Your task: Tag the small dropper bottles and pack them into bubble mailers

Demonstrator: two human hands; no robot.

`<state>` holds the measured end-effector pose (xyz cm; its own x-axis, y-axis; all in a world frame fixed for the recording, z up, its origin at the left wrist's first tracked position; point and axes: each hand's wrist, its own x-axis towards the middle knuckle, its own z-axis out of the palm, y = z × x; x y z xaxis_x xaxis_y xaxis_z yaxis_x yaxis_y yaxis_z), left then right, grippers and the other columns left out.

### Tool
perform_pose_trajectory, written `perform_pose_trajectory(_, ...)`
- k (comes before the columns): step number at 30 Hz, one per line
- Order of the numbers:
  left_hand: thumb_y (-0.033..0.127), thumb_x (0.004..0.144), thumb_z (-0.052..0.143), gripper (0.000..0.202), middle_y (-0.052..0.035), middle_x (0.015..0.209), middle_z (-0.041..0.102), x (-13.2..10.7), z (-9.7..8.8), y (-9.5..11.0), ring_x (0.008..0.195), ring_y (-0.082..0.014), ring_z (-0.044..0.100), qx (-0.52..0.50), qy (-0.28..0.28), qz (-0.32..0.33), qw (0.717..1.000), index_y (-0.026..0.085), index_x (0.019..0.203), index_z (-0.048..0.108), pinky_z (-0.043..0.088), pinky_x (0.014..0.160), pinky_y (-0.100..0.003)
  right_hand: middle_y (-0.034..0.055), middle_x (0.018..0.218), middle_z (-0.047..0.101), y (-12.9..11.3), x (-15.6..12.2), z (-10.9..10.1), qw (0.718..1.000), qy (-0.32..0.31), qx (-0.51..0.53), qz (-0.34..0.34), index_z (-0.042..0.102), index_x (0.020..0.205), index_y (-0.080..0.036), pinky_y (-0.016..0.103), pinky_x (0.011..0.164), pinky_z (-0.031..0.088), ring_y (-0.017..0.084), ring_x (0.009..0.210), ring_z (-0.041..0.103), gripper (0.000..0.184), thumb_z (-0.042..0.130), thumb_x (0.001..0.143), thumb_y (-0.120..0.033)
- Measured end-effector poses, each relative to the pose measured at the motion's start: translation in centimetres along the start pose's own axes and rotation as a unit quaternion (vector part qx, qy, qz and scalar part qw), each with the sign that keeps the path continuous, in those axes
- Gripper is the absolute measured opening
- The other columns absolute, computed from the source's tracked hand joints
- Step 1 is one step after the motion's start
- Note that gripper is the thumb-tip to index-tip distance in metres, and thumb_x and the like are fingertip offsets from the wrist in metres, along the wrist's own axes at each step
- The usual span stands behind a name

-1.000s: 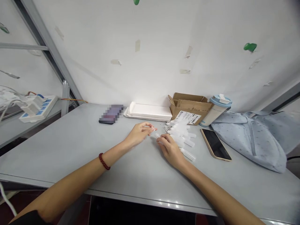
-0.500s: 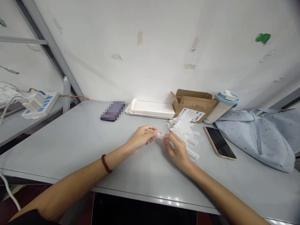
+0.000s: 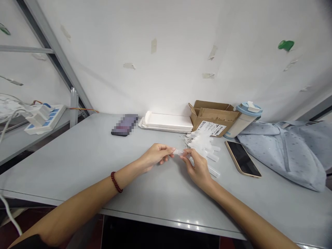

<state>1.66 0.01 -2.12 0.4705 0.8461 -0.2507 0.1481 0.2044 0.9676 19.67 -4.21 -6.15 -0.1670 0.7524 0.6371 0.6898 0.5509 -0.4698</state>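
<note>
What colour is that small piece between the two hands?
The small piece looks whitish and translucent, best seen in the head view.

Your left hand (image 3: 158, 155) and right hand (image 3: 197, 167) cover the ends of the small translucent piece (image 3: 178, 152) between them, and it is too small for you to make out its details. Your right hand also hides part of the pile of clear tubes (image 3: 213, 156), while the print on the carton's label (image 3: 210, 128) is too fine to read. The phone screen (image 3: 126, 123) at left is pixelated, the right edge crops the pale blue bag (image 3: 282, 152), and the bottom edge cuts off your black sleeve (image 3: 33, 242).
</note>
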Motion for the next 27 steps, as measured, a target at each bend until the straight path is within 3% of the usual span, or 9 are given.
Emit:
perform_pose_trajectory(9,0.039,0.067,0.07,0.03,-0.0006,0.065,0.06,0.1,-0.4,-0.1,0.049,-0.0052,0.041,0.03,-0.006,0.034,0.999,0.011,0.075,0.064,0.028,0.045,-0.02,0.0063,0.089,0.066,0.0,0.1,-0.7,0.998,-0.05,-0.038,0.005,0.051,0.098,-0.02,0.029,0.065,0.048,0.02,0.077,0.061,0.014,0.049,0.085,-0.024)
perform_pose_trajectory(15,0.032,0.06,0.075,0.029,0.001,0.061,0.056,0.3,-0.3,-0.4,0.052,-0.0071,0.046,0.006,0.002,0.063,0.998,0.011,0.075,0.064,0.031,0.048,-0.021,0.0006,0.068,0.064,-0.7,0.3,-1.1,0.989,-0.093,0.051,0.098,0.054,0.098,-0.018,0.026,0.055,0.046,0.015,0.061,0.059,0.017,0.048,0.086,-0.028)
perform_pose_trajectory(19,0.035,0.063,0.073,0.029,0.0012,0.058,0.055,0.3,-0.3,-0.4,0.052,-0.008,0.045,0.017,-0.001,0.071,0.997,0.011,0.078,0.066,0.032,0.049,-0.022,-0.0009,0.065,0.062,-0.6,0.2,-1.0,0.985,-0.098,0.072,0.121,0.054,0.099,-0.018,0.025,0.054,0.046,0.015,0.059,0.059,0.019,0.048,0.086,-0.03)
perform_pose_trajectory(27,0.053,0.075,0.055,0.044,-0.0004,0.058,0.054,-0.1,-0.3,-0.2,0.048,-0.0077,0.043,0.047,-0.075,0.009,0.996,0.01,0.068,0.063,0.028,0.046,-0.022,0.006,0.088,0.067,-0.3,0.0,-0.7,0.998,-0.048,0.008,0.047,0.055,0.1,-0.02,0.028,0.062,0.049,0.017,0.071,0.064,0.017,0.047,0.087,-0.026)
